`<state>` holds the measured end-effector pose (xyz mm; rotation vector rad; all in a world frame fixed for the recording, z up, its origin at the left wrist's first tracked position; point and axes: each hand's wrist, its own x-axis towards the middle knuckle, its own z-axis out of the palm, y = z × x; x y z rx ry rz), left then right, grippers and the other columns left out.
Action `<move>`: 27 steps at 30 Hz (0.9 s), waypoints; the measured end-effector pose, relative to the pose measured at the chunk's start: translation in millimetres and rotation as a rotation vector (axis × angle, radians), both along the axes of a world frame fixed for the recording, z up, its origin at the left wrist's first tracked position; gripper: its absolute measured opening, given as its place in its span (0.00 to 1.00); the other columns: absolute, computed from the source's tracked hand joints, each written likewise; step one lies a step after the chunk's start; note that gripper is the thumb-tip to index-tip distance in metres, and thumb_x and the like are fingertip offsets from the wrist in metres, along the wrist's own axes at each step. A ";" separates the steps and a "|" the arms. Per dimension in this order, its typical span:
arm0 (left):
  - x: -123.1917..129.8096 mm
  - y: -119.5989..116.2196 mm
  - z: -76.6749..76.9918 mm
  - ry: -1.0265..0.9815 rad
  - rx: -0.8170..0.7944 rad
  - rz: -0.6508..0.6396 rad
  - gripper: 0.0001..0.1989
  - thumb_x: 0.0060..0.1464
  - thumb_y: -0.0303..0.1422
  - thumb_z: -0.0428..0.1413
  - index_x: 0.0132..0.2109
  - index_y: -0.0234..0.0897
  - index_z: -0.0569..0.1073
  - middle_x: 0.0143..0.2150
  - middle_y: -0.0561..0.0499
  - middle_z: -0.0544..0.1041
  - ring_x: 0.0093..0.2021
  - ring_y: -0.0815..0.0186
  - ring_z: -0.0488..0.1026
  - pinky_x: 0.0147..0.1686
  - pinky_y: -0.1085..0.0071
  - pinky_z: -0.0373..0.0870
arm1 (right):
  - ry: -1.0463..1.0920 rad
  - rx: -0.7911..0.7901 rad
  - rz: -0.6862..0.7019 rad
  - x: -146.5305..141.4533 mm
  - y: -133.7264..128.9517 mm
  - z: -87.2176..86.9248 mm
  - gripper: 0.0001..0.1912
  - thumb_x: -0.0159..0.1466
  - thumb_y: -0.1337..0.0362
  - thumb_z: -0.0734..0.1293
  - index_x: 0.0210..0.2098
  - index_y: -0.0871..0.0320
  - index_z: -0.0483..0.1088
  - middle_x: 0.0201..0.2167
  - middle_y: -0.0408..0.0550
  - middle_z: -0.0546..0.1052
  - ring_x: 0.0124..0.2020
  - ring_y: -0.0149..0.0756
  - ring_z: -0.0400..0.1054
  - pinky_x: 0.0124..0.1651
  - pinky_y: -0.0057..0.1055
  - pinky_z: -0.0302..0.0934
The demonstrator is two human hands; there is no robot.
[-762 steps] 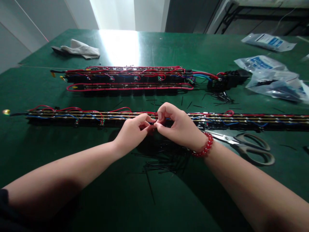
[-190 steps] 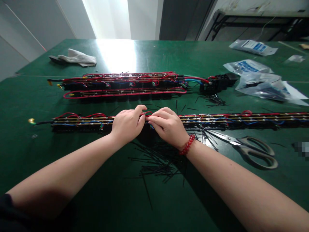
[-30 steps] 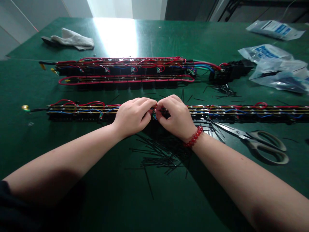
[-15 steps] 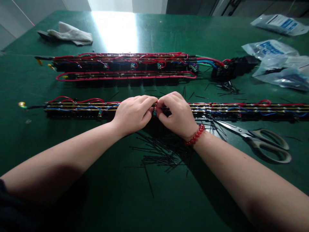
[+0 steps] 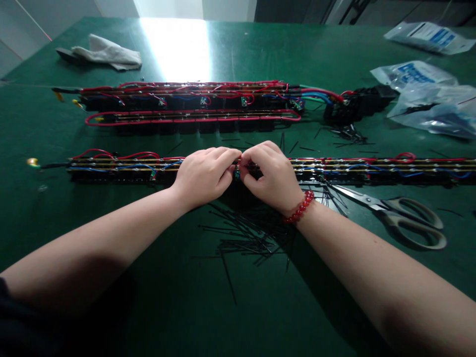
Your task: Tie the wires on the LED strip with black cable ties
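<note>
A long black wired strip (image 5: 334,167) with brass-coloured rods and red and blue wires runs across the green table. Over its middle, my left hand (image 5: 204,173) is closed, thumb and fingertips pinched together. My right hand (image 5: 273,173), with a red bead bracelet (image 5: 300,207) at the wrist, is pinched too, its fingertips meeting the left ones. Whatever is between the fingers is too small and covered to make out. Just below the fingertips shows a small green circuit board (image 5: 237,174). Loose black cable ties (image 5: 245,235) lie in a pile on the near side of the strip.
Scissors (image 5: 390,213) lie by my right wrist, blades toward the strip. Farther back are a second wired assembly (image 5: 186,94) and a narrow strip looped in red wire (image 5: 197,118). Plastic bags (image 5: 435,106) sit at the right, a grey cloth (image 5: 107,53) at the back left.
</note>
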<state>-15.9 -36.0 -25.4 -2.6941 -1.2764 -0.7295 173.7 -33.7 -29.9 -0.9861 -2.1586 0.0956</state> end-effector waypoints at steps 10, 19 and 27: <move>-0.4 0.1 0.4 0.009 0.008 -0.007 0.14 0.62 0.30 0.47 0.51 0.37 0.73 0.46 0.47 0.80 0.44 0.59 0.78 0.41 0.65 0.71 | 0.009 0.053 0.011 0.1 1.5 -2.1 0.05 0.60 0.71 0.63 0.31 0.54 0.64 0.30 0.46 0.74 0.36 0.39 0.64 0.40 0.36 0.61; 0.1 -1.6 -1.4 -0.016 0.008 0.018 0.15 0.62 0.31 0.48 0.52 0.37 0.74 0.45 0.47 0.81 0.43 0.59 0.79 0.41 0.65 0.72 | 0.014 0.051 0.016 0.0 1.0 -1.6 0.06 0.59 0.72 0.63 0.31 0.54 0.63 0.29 0.46 0.73 0.35 0.39 0.65 0.40 0.36 0.61; 0.2 -0.9 -1.7 -0.048 0.022 0.035 0.13 0.63 0.32 0.49 0.50 0.38 0.74 0.43 0.48 0.81 0.41 0.60 0.79 0.39 0.66 0.71 | 0.021 0.039 0.010 -0.4 0.9 -2.0 0.06 0.60 0.72 0.63 0.31 0.54 0.63 0.29 0.45 0.73 0.36 0.39 0.65 0.40 0.35 0.62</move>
